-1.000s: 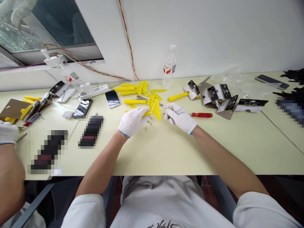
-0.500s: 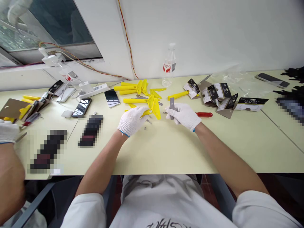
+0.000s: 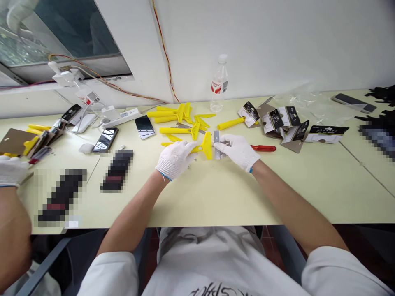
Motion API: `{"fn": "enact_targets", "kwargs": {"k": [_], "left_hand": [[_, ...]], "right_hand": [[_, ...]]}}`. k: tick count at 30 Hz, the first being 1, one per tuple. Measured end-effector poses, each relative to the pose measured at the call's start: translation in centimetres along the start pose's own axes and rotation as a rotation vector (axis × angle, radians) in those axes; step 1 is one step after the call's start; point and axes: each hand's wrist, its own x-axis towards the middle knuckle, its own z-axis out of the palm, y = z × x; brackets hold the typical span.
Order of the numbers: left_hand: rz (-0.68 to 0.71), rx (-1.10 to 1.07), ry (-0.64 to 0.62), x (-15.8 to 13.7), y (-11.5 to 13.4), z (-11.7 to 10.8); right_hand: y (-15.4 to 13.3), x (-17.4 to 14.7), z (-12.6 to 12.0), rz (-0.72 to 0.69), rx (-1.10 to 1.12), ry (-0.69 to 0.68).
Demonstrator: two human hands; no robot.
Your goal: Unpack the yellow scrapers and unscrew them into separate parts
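In a white knit glove, my left hand (image 3: 175, 159) grips the handle of a yellow scraper (image 3: 207, 146), its flared head pointing right. My right hand (image 3: 239, 151), gloved too, pinches a flat grey metal blade (image 3: 217, 144) upright just right of that head, with a narrow gap between them. A red-handled screwdriver (image 3: 263, 148) sticks out to the right from behind my right hand; whether that hand also holds it I cannot tell. Small screws (image 3: 195, 159) lie beneath the scraper. Beyond my left hand are several yellow scraper handles (image 3: 174, 130) and loose yellow plastic pieces (image 3: 202, 122).
Opened card packages (image 3: 288, 117) and another yellow handle (image 3: 231, 123) lie at the right. A plastic bottle (image 3: 219, 88) stands by the wall. Phones (image 3: 105, 139) and a power strip (image 3: 123, 117) are at the left. A co-worker's gloved hand (image 3: 12, 170) shows at the left edge.
The scraper in my left hand has moved right and slightly down. The blade in my right hand has come left and down, so the two are closer.
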Motion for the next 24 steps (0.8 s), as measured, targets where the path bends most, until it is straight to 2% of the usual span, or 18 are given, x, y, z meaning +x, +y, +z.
{"fn": "enact_targets", "kwargs": {"k": [8,24], "left_hand": [[0.023,0.098,-0.013,-0.1,0.5,0.1],[0.039,0.065,-0.013,-0.3,0.9,-0.2]], "right_hand": [[1.2,0.5,1.5,0.042,0.080,0.077],[2.1,0.7,1.8,0.019,0.169,0.063]]}}
